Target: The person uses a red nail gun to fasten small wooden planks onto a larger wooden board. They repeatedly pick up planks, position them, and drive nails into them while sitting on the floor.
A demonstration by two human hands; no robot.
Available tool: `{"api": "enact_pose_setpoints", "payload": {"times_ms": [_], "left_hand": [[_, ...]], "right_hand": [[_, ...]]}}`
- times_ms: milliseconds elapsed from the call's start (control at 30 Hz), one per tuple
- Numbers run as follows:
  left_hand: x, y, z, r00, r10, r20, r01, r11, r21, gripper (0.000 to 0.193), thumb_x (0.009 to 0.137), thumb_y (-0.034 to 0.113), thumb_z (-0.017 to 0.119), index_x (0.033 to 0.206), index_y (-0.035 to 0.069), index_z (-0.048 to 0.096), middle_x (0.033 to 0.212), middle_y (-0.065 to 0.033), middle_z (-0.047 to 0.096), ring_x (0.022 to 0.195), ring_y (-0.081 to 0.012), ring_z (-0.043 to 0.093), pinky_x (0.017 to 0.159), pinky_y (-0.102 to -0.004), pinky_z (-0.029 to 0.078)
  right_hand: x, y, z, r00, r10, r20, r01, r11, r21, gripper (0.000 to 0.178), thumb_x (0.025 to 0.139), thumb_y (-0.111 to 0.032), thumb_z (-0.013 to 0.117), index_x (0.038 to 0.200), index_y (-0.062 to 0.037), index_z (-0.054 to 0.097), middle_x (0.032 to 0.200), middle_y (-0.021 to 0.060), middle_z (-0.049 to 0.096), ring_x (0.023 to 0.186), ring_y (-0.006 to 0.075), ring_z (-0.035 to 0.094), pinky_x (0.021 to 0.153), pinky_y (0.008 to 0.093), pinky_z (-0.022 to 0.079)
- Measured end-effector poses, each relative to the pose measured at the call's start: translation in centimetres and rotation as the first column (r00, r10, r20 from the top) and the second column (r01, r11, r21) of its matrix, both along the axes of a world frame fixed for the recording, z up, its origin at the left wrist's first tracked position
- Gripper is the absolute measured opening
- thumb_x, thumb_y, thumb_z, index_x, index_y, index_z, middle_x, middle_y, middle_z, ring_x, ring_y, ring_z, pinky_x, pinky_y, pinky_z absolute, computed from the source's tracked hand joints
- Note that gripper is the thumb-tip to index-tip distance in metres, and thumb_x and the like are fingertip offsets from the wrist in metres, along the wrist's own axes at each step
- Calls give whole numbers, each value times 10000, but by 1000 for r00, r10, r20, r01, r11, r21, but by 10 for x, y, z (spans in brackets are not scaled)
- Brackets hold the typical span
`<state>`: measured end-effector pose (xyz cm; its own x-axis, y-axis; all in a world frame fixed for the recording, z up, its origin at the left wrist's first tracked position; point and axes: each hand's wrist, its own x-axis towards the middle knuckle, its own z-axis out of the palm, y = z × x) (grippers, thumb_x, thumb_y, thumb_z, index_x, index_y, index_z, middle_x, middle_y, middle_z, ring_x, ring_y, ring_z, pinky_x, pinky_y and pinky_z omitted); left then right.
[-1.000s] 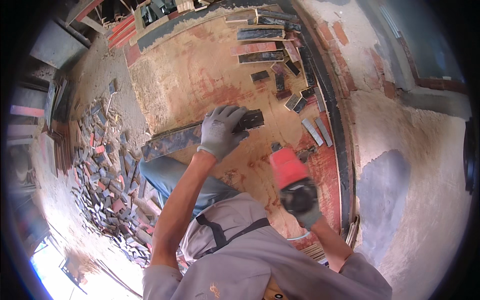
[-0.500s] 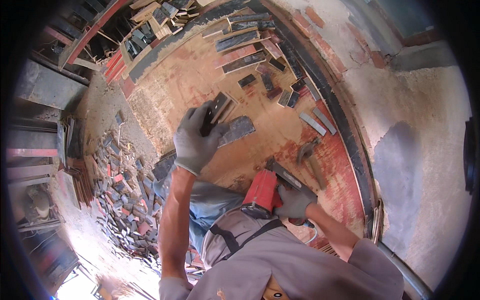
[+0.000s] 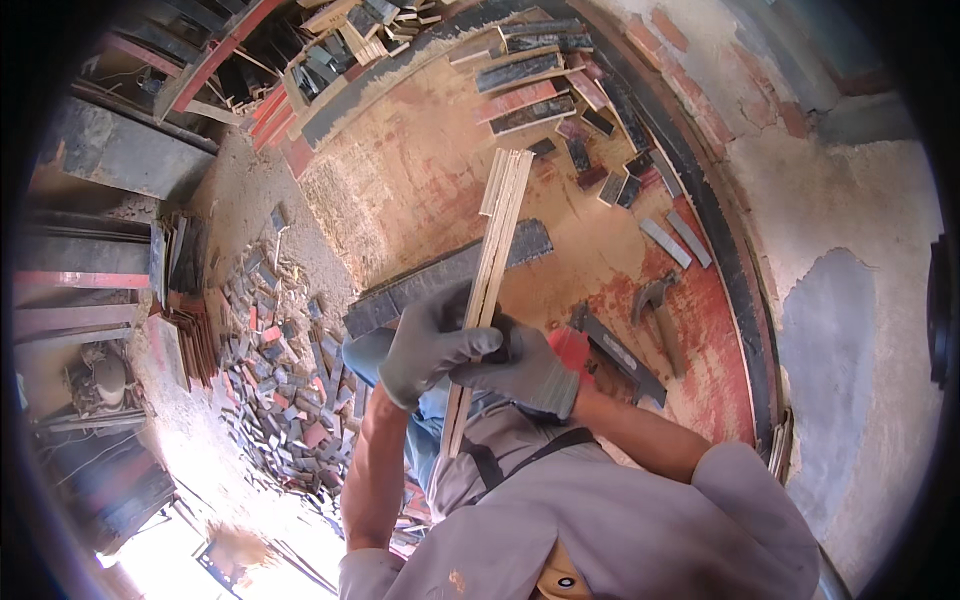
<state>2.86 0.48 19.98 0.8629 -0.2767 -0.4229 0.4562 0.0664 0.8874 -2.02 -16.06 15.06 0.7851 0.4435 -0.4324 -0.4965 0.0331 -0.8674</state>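
Both my hands wear grey gloves and meet in front of my chest. My left hand (image 3: 432, 345) is closed around a long pale wooden strip (image 3: 502, 210) that runs edge-on from my lap up toward the far boards. My right hand (image 3: 522, 372) grips the same strip just below the left, and the two gloves touch. A red power tool (image 3: 572, 348) shows partly behind my right hand, on the floor next to my knee. A long dark plank (image 3: 440, 278) lies across the floor under the strip.
A hammer (image 3: 655, 302) lies on the reddish floor to the right. Short dark and red board pieces (image 3: 560, 95) lie in rows at the top. A heap of small offcuts (image 3: 275, 385) covers the sandy ground on the left. A curved wall (image 3: 830, 330) rises at the right.
My left hand has let go of the dark piece and my right hand has let go of the red power tool. Both hands have come together on the wooden strip.
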Motion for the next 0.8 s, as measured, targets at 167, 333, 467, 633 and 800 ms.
{"api": "enact_pose_setpoints", "payload": {"times_ms": [167, 333, 467, 633, 800], "left_hand": [[-22, 32, 11, 955, -107, -278, 102, 994, -33, 661, 736, 137, 967, 1292, -60, 669, 1093, -88, 755, 966, -136, 707, 870, -289, 579], [-26, 44, 25, 930, -160, -331, 182, 983, 35, 529, 752, 59, 919, 1220, -71, 708, 1051, -106, 776, 922, -149, 725, 833, -300, 593], [-34, 52, 32, 918, -144, -370, 191, 977, 94, 475, 746, 80, 937, 1157, -54, 741, 1013, -88, 779, 897, -140, 722, 826, -297, 592], [-37, 52, 39, 951, -188, -244, 240, 949, 205, 593, 727, 160, 973, 1217, -56, 719, 1025, -76, 784, 925, -114, 715, 845, -280, 584], [-38, 49, 57, 927, -220, -303, 302, 918, 257, 588, 721, 205, 988, 1188, -38, 724, 1022, -79, 789, 938, -114, 720, 858, -290, 584]], "right_hand": [[-1, -5, 16, 984, 178, -18, -174, 976, 128, 665, 822, -202, 923, 1357, -17, 574, 1171, 84, 726, 1057, 143, 697, 969, 321, 571], [-18, 5, 16, 971, 187, -148, -139, 948, 285, 656, 828, -113, 904, 1384, -25, 568, 1165, 74, 726, 1053, 132, 692, 962, 311, 576], [-18, 8, 24, 948, 251, -194, -185, 934, 306, 692, 821, -84, 898, 1418, -26, 554, 1189, 64, 715, 1070, 127, 678, 970, 314, 572], [-16, 7, 37, 976, 217, -23, -207, 955, 211, 737, 790, -78, 909, 1429, -28, 546, 1210, 60, 698, 1096, 150, 668, 1000, 335, 558], [-15, 2, 35, 982, 184, -35, -157, 912, 378, 733, 747, -164, 941, 1371, -22, 583, 1155, 88, 709, 1063, 177, 684, 977, 347, 556]]}}
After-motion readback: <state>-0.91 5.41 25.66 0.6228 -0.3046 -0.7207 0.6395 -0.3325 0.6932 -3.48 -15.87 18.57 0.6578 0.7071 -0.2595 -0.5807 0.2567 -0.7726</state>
